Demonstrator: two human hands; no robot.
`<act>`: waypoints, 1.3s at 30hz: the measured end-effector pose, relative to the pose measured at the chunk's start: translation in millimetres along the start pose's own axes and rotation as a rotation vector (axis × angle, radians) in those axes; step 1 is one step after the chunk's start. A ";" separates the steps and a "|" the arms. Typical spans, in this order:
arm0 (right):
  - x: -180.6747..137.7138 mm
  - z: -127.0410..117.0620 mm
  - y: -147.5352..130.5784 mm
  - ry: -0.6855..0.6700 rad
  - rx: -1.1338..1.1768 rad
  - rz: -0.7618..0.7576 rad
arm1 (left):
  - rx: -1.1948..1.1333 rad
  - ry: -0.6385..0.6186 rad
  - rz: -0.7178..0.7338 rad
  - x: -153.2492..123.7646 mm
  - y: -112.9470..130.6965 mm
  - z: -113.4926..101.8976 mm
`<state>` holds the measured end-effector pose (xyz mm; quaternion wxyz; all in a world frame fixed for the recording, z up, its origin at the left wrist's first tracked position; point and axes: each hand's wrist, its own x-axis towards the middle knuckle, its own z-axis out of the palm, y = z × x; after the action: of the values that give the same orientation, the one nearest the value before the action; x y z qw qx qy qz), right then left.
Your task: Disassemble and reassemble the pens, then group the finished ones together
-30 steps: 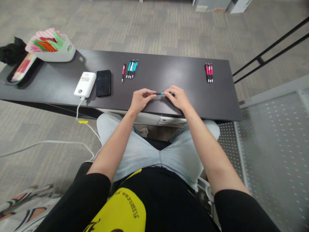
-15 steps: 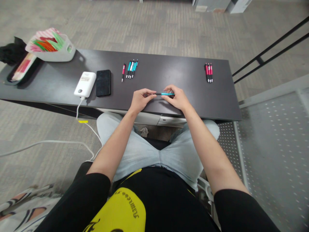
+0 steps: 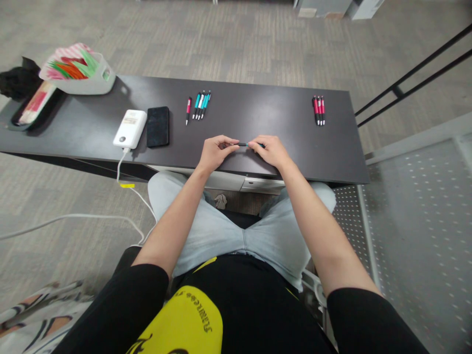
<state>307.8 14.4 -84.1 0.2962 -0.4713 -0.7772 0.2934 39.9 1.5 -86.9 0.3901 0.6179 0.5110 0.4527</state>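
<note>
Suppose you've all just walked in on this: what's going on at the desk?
A seated person's left hand and right hand hold a blue-and-black pen roughly level between them, over the dark desk. The left fingers pinch its black end; the right fingers hide most of the blue part. Beyond the hands, a red-and-black pen lies beside a group of blue and white pens, and three red-and-black pens lie together toward the desk's right end.
</note>
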 end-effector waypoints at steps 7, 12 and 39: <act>-2.0 1.6 1.6 0.063 -0.004 -0.005 | -0.005 0.007 0.028 -0.9 -1.2 -0.5; -1.5 0.5 0.8 -0.010 -0.026 -0.003 | 0.010 -0.001 0.048 -0.1 -6.6 -0.9; -4.4 -0.1 -3.5 -0.019 -0.140 -0.010 | 0.037 -0.002 0.034 -1.2 1.9 -0.9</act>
<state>307.6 9.2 -82.2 0.2565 -0.4841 -0.8010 0.2416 39.5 0.1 -85.1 0.3712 0.6341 0.5083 0.4492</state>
